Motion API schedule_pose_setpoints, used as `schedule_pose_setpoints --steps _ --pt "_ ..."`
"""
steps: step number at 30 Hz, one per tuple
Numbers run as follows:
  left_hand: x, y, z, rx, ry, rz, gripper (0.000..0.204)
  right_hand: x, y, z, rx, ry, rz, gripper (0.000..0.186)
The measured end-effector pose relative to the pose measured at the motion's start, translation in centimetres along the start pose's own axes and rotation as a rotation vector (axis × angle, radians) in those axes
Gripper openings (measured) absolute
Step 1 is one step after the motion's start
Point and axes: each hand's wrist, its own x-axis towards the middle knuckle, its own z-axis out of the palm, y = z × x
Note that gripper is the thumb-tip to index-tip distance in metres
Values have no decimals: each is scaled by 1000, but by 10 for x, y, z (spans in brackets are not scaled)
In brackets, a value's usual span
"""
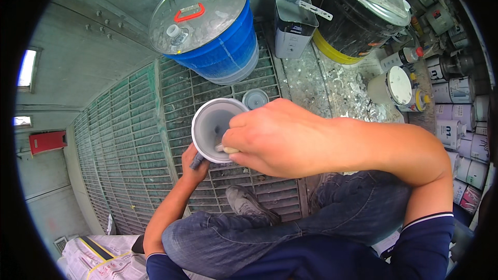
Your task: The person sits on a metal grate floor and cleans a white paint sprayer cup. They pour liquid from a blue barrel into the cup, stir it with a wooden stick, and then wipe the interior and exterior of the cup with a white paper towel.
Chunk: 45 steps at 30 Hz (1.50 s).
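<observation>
A white, round-mouthed cup with a greyish inside is tilted toward me above the floor grating. My left hand is closed around its lower left side, next to a short dark grey cylindrical part; most of its fingers are hidden behind the cup. Over the right rim, my right hand is closed with its fingertips inside the mouth. A small pale piece shows under those fingers, too covered to name. Just beyond the cup lies a round grey lid.
A blue drum stands ahead on the metal grating. Beyond my right arm are a square metal can with a flat metal strip across its top, a black and yellow drum and a white tub. Paint cans line the right.
</observation>
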Motion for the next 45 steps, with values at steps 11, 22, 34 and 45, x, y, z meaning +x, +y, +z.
schedule_pose_setpoints --steps 11,22,34,45 --pt "7 5 0 1 122 35 26 6 9 11 -236 110 -11 12" --pt "5 3 3 -17 63 29 24 16 14 19 -217 280 -48 12" --pt "-2 1 7 -160 -101 -292 13 27 20 14 30 508 -36 11" --pt "0 8 1 -333 -180 -444 16 29 32 1 190 304 223 18"
